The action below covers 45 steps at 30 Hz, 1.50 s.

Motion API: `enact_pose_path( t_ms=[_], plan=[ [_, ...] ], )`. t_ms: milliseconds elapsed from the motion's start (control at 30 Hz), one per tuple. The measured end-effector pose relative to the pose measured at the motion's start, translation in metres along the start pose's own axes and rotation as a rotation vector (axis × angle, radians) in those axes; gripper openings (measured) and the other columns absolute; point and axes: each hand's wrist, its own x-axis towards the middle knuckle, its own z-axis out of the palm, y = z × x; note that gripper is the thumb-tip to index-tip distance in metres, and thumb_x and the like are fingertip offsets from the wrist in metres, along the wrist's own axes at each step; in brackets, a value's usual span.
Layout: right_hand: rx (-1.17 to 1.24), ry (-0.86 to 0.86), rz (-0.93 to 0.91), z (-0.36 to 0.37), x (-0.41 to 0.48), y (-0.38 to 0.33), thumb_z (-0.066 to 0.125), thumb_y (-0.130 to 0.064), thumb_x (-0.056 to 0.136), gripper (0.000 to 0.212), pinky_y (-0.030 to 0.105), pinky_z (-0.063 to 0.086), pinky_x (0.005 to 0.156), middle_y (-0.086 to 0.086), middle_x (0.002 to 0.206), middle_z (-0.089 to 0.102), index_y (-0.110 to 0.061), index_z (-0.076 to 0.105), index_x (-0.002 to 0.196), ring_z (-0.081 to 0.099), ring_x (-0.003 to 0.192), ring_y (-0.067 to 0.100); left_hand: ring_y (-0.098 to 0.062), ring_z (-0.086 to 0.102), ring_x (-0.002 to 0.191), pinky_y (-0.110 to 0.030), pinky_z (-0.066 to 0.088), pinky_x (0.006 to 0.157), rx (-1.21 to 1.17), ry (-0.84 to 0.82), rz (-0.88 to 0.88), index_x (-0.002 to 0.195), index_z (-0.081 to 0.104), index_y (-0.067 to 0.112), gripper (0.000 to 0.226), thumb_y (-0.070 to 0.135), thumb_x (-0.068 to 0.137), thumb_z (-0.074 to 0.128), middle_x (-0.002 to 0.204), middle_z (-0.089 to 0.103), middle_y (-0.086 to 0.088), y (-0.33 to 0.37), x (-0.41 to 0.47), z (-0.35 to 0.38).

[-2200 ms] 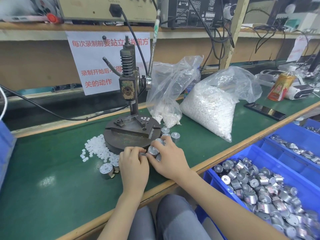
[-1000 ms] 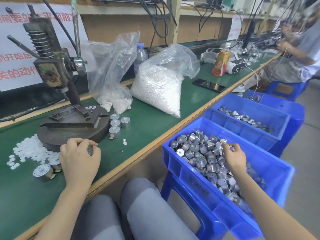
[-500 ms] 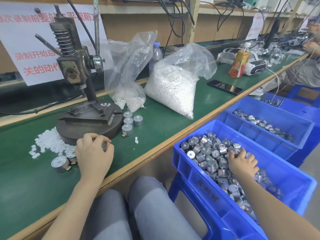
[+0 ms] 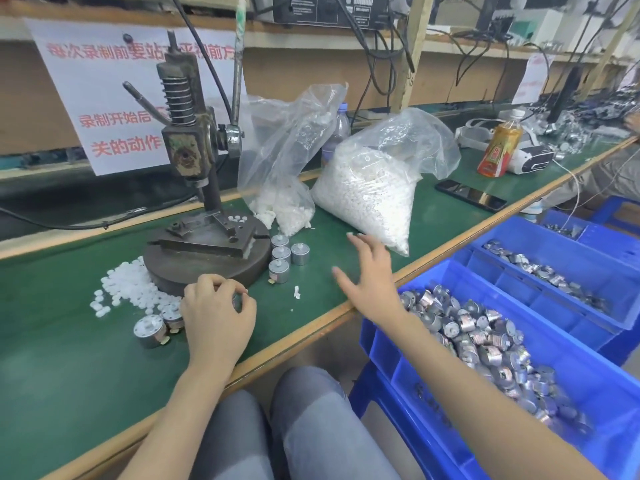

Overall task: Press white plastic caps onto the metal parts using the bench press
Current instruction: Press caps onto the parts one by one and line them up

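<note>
Left grip [image 4: 216, 313]: curled, pinching a metal part [image 4: 237, 301] near the tabletop's [image 4: 52, 358] front edge, before the bench press [image 4: 207, 251].
Right grip [image 4: 372, 275]: fingers spread, above the front edge.
White caps [image 4: 128, 285]: heaped against the press base.

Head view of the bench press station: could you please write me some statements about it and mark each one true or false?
1. The right hand hovers open above the table edge, empty. True.
2. The left hand rests in the blue bin. False: it grips a metal part before the bench press.
3. Four more metal parts stand right of the press base. True.
4. The loose pile of white caps lies right of the press. False: it lies left of the base.
</note>
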Motion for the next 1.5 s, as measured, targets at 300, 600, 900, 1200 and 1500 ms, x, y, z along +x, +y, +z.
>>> enact_pose_path(
  t_ms=[300,600,900,1200,1500],
  plan=[
    [-0.104,-0.525,-0.034,0.065,0.060,-0.053,0.070,-0.050,0.074,0.085,0.044,0.015,0.113,0.002,0.154,0.014,-0.030,0.026,0.144,0.010,0.140,0.029,-0.036,0.047,0.085,-0.042,0.037,0.077,0.001,-0.006,0.013,0.076,0.069,0.005,0.007,0.002,0.070,0.067,0.090,0.055,-0.014,0.000,-0.001,-0.001],
    [-0.006,-0.367,-0.053,0.068,0.057,-0.045,0.066,-0.031,0.080,0.055,0.034,0.035,0.102,0.009,0.126,0.040,-0.018,0.048,0.130,0.043,0.117,0.028,-0.039,0.054,0.090,-0.051,0.030,0.092,0.259,0.112,0.001,0.101,0.065,0.008,0.044,0.017,0.061,0.080,0.097,0.055,-0.018,-0.004,-0.010,-0.008],
    [-0.223,-0.310,-0.135,0.073,0.058,-0.048,0.057,-0.036,0.086,0.050,0.035,0.038,0.091,0.006,0.129,0.044,-0.020,0.046,0.132,0.045,0.113,0.029,-0.035,0.027,0.128,-0.051,0.023,0.104,0.200,-0.035,-0.250,0.135,0.042,0.023,0.085,0.064,0.065,0.066,0.139,0.032,-0.014,-0.021,-0.017,-0.021],
    [-0.302,-0.303,-0.161,0.071,0.059,-0.045,0.058,-0.044,0.085,0.040,0.032,0.041,0.072,0.013,0.116,0.041,-0.013,0.055,0.110,0.052,0.096,0.033,-0.035,0.034,0.113,-0.049,0.035,0.090,0.229,-0.089,-0.069,0.124,0.055,0.023,0.063,0.041,0.068,0.076,0.128,0.043,-0.012,-0.015,-0.022,-0.013],
    [0.028,-0.134,0.046,0.065,0.053,-0.041,0.059,-0.043,0.086,0.039,0.028,0.042,0.073,0.008,0.118,0.043,-0.014,0.056,0.112,0.056,0.089,0.026,-0.041,0.049,0.090,-0.046,0.047,0.070,0.256,-0.084,0.140,0.101,0.068,0.016,0.047,0.024,0.058,0.085,0.100,0.056,-0.017,-0.010,-0.021,-0.013]
  ],
)
